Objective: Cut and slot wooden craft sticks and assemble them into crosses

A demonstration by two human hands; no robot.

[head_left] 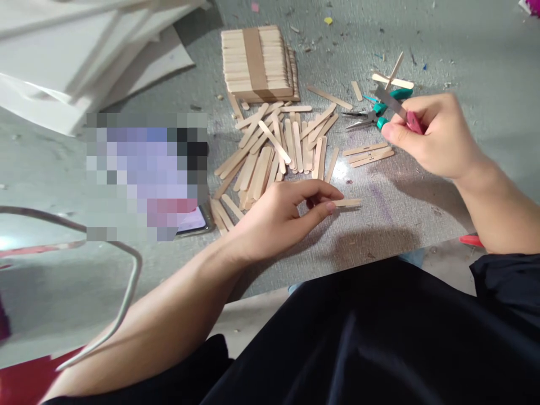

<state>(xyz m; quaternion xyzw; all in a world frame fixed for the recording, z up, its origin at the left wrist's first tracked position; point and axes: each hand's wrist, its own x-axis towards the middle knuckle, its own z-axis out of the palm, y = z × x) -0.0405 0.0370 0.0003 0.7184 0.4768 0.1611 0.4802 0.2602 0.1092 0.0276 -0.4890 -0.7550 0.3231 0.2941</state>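
My left hand (287, 216) rests on the grey mat and pinches a flat wooden stick (349, 202) between thumb and fingers, holding it down on the surface. My right hand (430, 138) is raised a little to the right, closed around a utility knife (400, 112) with a red handle, its grey blade pointing up and left. A loose heap of wooden sticks (274, 149) lies just beyond my left hand. A banded bundle of sticks (257, 62) sits farther back.
Green-handled pliers (375, 115) lie by my right hand, with a few cut stick pieces (369, 154) close by. White boards (84, 50) are stacked at the far left. A phone (196, 222) and a grey cable (126, 292) are at the left. Small scraps litter the mat.
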